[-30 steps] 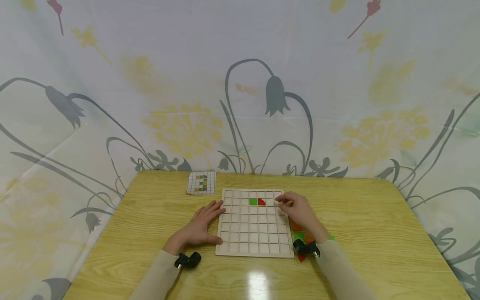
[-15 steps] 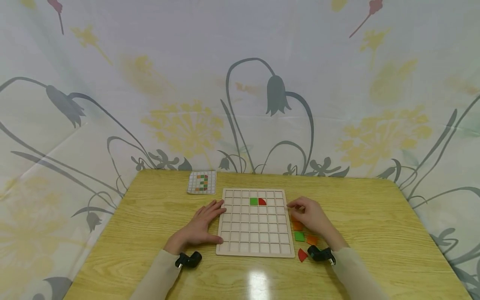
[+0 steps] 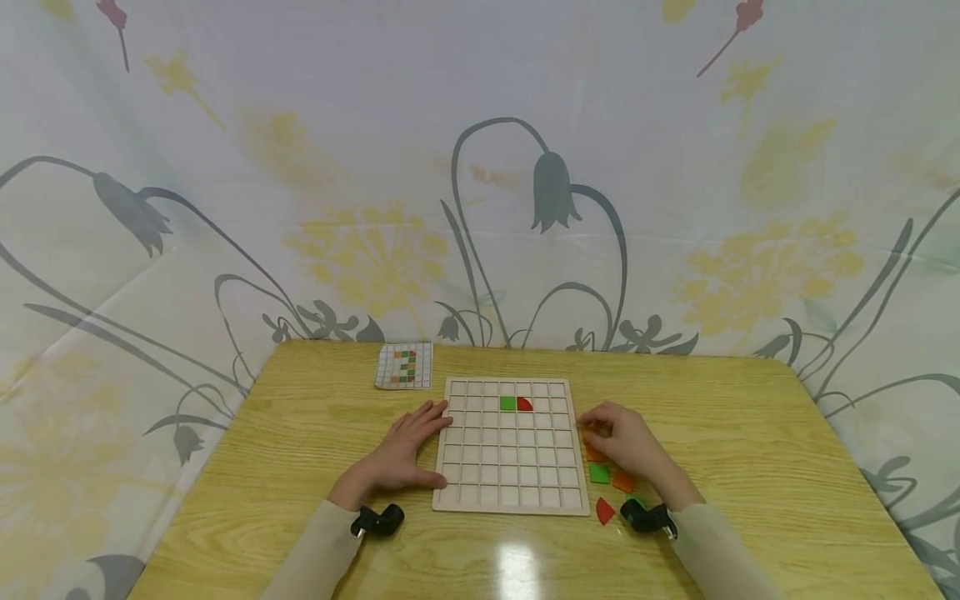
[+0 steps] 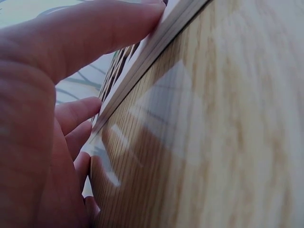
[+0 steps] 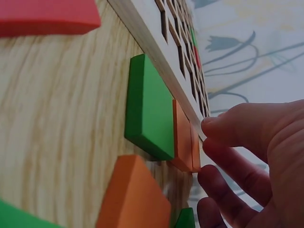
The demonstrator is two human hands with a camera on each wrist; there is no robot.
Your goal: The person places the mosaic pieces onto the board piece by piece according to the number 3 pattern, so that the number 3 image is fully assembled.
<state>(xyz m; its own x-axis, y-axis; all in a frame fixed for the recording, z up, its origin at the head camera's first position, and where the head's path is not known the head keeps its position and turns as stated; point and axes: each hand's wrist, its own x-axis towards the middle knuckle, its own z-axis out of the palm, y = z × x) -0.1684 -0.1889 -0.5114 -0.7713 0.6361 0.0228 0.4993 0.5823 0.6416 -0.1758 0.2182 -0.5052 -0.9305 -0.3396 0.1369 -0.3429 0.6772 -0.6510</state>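
Note:
A wooden grid board (image 3: 497,500) lies flat on the table. One green square tile (image 3: 507,403) and a red quarter-circle tile (image 3: 524,404) sit side by side in its second row from the far side. My left hand (image 3: 401,454) rests along the board's left edge, thumb and fingertips touching the frame. My right hand (image 3: 626,435) hovers just beyond the right edge, fingers bent over orange square tiles (image 3: 596,452); I see nothing held between thumb and fingers. In the right wrist view the orange tiles (image 5: 183,142) stand beside a green square tile (image 5: 149,111), near the fingertips.
A printed pattern card (image 3: 405,367) lies behind the board to the left. Right of the board are a loose green square (image 3: 598,473), another orange tile (image 3: 623,481) and a red quarter-circle (image 3: 604,511). A floral curtain (image 3: 480,208) hangs behind the table.
My right hand has drawn back from above the board's upper right, moving right and nearer to me, to the orange tiles. The left hand has stayed put.

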